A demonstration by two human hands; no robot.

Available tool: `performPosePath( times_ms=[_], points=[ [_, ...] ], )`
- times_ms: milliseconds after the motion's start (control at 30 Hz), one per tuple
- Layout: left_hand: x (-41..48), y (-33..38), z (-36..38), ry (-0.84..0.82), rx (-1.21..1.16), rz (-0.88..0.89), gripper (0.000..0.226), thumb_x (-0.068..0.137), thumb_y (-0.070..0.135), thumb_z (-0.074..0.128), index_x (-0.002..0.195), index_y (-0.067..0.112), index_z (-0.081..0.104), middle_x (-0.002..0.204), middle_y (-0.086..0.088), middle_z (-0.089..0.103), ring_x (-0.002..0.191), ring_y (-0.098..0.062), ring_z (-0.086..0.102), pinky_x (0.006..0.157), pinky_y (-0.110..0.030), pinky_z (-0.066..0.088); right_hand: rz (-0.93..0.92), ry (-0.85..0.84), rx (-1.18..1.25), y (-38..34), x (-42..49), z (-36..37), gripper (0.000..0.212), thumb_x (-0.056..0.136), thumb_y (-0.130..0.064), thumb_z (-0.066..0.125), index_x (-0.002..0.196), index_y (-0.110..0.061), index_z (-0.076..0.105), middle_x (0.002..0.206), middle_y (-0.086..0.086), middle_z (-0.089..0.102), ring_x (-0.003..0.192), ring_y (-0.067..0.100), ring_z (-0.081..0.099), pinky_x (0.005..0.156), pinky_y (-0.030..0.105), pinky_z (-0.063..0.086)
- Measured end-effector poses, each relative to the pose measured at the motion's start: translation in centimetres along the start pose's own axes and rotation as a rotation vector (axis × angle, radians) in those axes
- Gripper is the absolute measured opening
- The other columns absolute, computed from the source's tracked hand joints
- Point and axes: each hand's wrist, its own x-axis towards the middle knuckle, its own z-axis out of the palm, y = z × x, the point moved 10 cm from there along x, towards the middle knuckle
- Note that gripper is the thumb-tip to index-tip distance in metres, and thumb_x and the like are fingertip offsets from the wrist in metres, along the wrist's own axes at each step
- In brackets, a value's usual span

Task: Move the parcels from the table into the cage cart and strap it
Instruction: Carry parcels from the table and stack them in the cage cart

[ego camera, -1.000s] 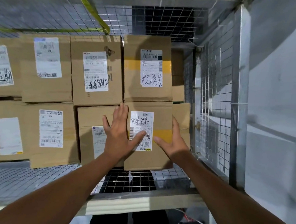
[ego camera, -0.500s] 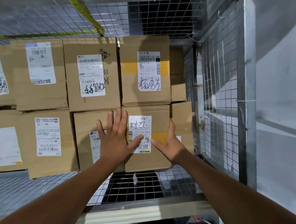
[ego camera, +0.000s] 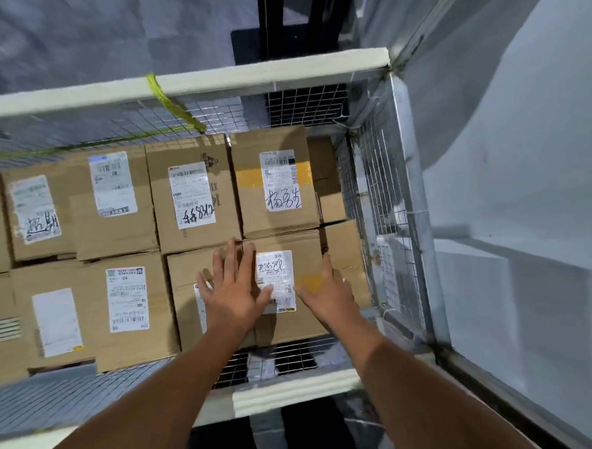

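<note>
Grey walls [ego camera: 531, 161] are seen round the wire cage cart [ego camera: 261, 80], which is filled with labelled parcels [ego camera: 116, 228]. One parcel [ego camera: 292, 327] at its near right corner is touched by the left grip [ego camera: 236, 290] and right grip [ego camera: 328, 294], both spread flat, nothing clasped.

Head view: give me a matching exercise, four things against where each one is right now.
Things:
1. left hand
2. right hand
3. yellow strap
4. hand-marked parcel

Places:
A. looped over the far padded rail
B. flat, right of the white label
C. at the near right end of the cage, under both hands
D. flat, left of the white label

Pairs: 1-D, 2-B, 3-A, 4-C.
</note>
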Motion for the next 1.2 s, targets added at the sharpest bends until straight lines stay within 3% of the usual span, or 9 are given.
performPosePath(
  times_ms=[67,233,433,533,700,833,967,1100,1200],
  points=[
    [-1.6,0.4,-2.8,-0.013,0.003,0.007,0.088,0.098,0.077,0.036,0.163,0.045,-0.015,0.17,0.006,-0.028,0.161,-0.029,-0.012,0.124,-0.066,-0.003,0.038,-0.016,-0.031,-0.8,-3.0,-1.1,0.096,0.089,-0.079,0.05,0.164,-0.043,0.002,0.173,-0.002,0.011,0.157,0.038,0.015,0.118,0.068,0.026],
    [-6.7,2.0,-10.2,0.004,-0.084,0.096,0.09,0.094,0.083,0.03,0.165,0.042,-0.007,0.17,0.012,-0.026,0.16,-0.026,-0.016,0.125,-0.064,-0.005,-0.081,0.027,0.119,-3.6,-11.5,-5.0,0.084,0.092,-0.076,0.049,0.162,-0.039,0.023,0.171,0.002,0.023,0.156,0.029,0.021,0.122,0.061,0.025],
    [-13.2,4.6,-17.0,-0.041,-0.137,0.255,0.088,0.094,0.08,0.041,0.166,0.042,0.008,0.172,0.022,-0.009,0.16,-0.015,-0.018,0.124,-0.063,-0.006,-0.137,0.294,0.294,-2.9,-24.1,-9.8,0.078,0.093,-0.072,0.052,0.161,-0.039,0.032,0.165,-0.004,0.036,0.153,0.021,0.028,0.124,0.046,0.025],
    [-16.1,5.8,-20.2,-0.047,-0.226,0.386,0.085,0.092,0.079,0.049,0.164,0.043,0.019,0.174,0.02,-0.001,0.16,-0.012,-0.016,0.124,-0.068,-0.001,-0.074,0.408,0.346,-1.6,-30.0,-10.1,0.081,0.09,-0.078,0.045,0.16,-0.04,0.031,0.166,-0.005,0.035,0.154,0.024,0.028,0.124,0.056,0.023],
    [-21.0,8.8,-24.3,0.008,-0.116,0.594,0.082,0.09,0.08,0.05,0.159,0.039,0.031,0.175,0.007,0.012,0.161,-0.028,0.002,0.121,-0.073,0.005,0.013,0.611,0.435,1.0,-38.4,-8.8,0.079,0.091,-0.078,0.041,0.16,-0.041,0.029,0.168,-0.005,0.032,0.157,0.023,0.021,0.125,0.055,0.019],
    [-25.6,11.9,-24.4,-0.071,-0.073,0.744,0.093,0.083,0.09,0.037,0.161,0.04,0.027,0.176,0.006,0.008,0.162,-0.028,0.001,0.124,-0.069,0.008,0.065,0.764,0.619,4.3,-44.5,-7.0,0.069,0.097,-0.071,0.047,0.159,-0.046,0.029,0.169,-0.006,0.028,0.159,0.02,0.014,0.127,0.043,0.013],
    [-32.4,17.1,-22.5,-0.16,-0.027,0.935,0.096,0.081,0.09,0.032,0.162,0.039,0.027,0.175,0.008,0.008,0.162,-0.025,0.0,0.126,-0.064,0.007,0.18,0.928,0.712,8.9,-51.2,-5.4,0.069,0.099,-0.065,0.049,0.16,-0.042,0.029,0.17,-0.002,0.026,0.159,0.021,0.015,0.127,0.051,0.014],
    [-41.0,22.6,-19.1,-0.214,0.057,1.177,0.084,0.091,0.08,0.046,0.162,0.042,0.026,0.175,0.014,0.007,0.162,-0.023,-0.002,0.126,-0.065,0.003,0.395,1.103,0.885,16.0,-59.2,-1.1,0.065,0.1,-0.057,0.056,0.159,-0.041,0.033,0.17,-0.007,0.027,0.159,0.017,0.012,0.129,0.045,0.009],
    [-48.0,25.7,-15.8,-0.286,0.11,1.337,0.091,0.085,0.088,0.038,0.163,0.044,0.02,0.174,0.017,0.001,0.162,-0.022,-0.005,0.125,-0.063,-0.002,0.586,1.198,0.948,21.4,-66.0,4.4,0.066,0.1,-0.055,0.057,0.16,-0.035,0.035,0.169,-0.004,0.028,0.159,0.02,0.015,0.129,0.046,0.011]
  ],
)
